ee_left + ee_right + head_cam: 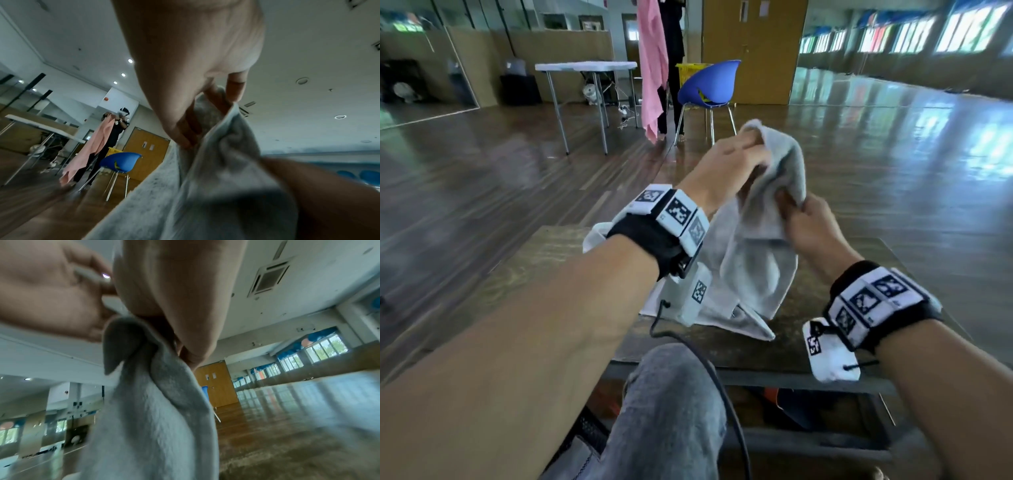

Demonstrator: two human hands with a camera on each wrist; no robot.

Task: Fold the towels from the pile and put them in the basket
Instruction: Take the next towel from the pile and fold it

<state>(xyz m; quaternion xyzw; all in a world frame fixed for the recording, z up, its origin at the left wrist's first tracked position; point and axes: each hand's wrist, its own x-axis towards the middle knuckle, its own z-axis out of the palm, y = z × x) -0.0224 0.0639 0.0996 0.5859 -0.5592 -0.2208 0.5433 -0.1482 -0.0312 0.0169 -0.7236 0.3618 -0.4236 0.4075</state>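
A grey towel (756, 260) hangs from both hands above a low wooden table (544, 260), its lower end resting on the tabletop. My left hand (729, 164) grips the towel's top edge, fingers curled round the cloth. My right hand (808, 222) pinches the edge a little lower and to the right. In the left wrist view the fingers (205, 113) close on the grey towel (205, 194). In the right wrist view the right hand (185, 337) pinches the towel (148, 418), with the left hand (51, 296) just beside it. No basket shows near me.
Another person (674, 44) stands ahead holding up a pink towel (652, 68), beside a blue chair (712, 85) with a yellow crate (688, 73) behind it. A white folding table (585, 66) stands at the back left. My grey-trousered knee (671, 411) is under the table's near edge.
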